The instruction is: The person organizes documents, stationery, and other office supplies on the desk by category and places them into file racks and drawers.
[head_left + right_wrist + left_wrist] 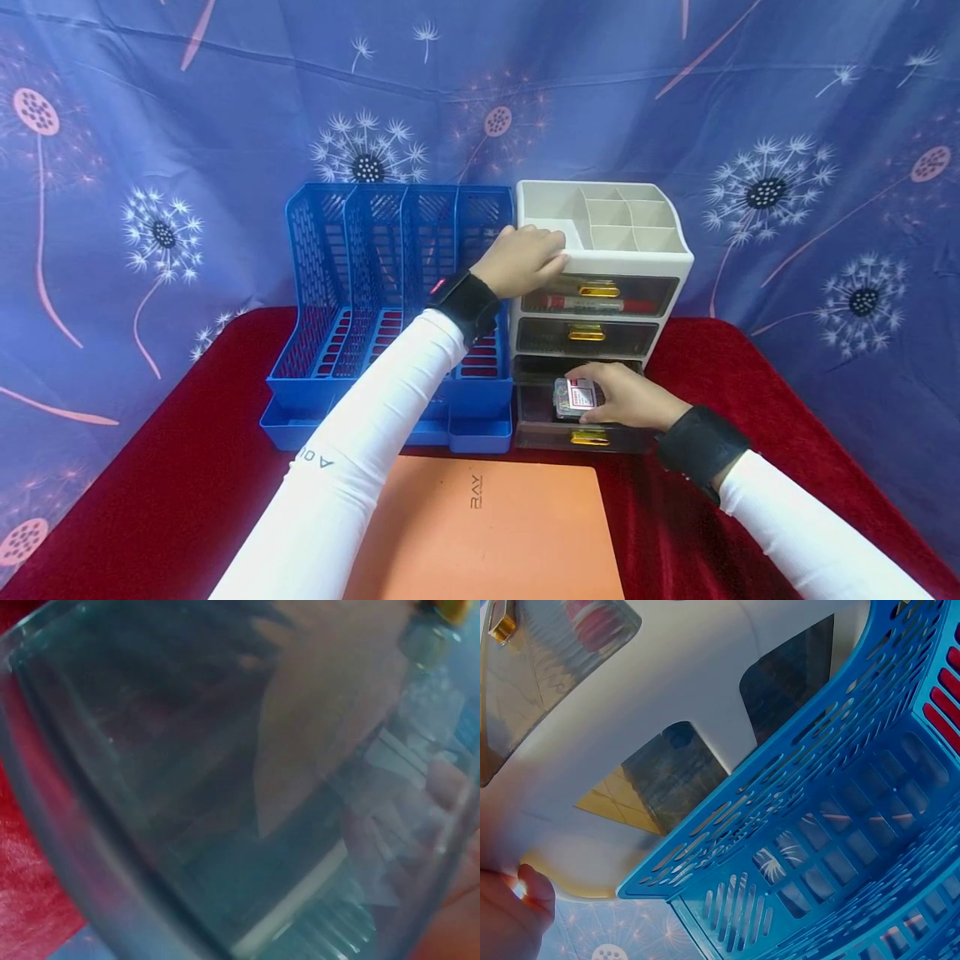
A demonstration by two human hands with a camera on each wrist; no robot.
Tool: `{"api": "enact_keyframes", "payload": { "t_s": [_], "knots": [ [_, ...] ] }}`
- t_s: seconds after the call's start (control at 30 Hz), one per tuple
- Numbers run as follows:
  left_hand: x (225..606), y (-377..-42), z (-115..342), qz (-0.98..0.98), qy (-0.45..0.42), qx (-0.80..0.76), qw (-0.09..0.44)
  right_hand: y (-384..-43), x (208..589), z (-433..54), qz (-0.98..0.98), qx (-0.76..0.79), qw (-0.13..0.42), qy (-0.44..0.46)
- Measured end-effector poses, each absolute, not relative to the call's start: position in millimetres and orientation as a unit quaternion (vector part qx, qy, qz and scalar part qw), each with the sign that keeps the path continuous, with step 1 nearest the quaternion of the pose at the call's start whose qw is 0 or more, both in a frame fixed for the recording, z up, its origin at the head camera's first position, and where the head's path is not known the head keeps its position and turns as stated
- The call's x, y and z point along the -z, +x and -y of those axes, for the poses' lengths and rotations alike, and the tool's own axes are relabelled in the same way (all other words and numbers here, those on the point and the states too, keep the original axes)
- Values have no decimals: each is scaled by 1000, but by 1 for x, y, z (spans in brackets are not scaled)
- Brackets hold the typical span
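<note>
A white desktop drawer organizer (622, 263) stands at the back right, with several smoky see-through drawers under a divided top tray. My left hand (519, 262) grips its upper front edge at the left corner, fingers curled over the rim. The bottom drawer (540, 435) is pulled out. Over it, my right hand (637, 400) pinches a small clear plastic box (576, 398) with a white and red label between thumb and fingers. In the right wrist view the drawer wall (187, 787) fills most of the picture, and fingers show through it at the right.
A blue slotted file rack (390, 387) sits against the organizer's left side. An orange folder-like sheet marked RAY (487, 533) lies in front on the red cloth (172, 467). A red marker (637, 306) shows inside the top drawer. A blue dandelion-print curtain (247, 125) hangs behind.
</note>
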State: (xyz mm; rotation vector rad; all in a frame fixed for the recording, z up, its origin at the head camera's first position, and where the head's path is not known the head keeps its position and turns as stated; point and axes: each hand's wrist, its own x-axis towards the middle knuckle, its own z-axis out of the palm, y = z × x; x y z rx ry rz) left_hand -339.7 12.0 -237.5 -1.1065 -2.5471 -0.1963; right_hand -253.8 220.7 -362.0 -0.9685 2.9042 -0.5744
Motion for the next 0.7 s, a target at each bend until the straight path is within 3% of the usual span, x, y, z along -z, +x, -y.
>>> {"api": "enact_keyframes", "payload": {
  "t_s": [0.7],
  "knots": [
    [237,-341,-11,901,-389,63,180,-270,384,-212,-925,172,47,-335]
  ]
}}
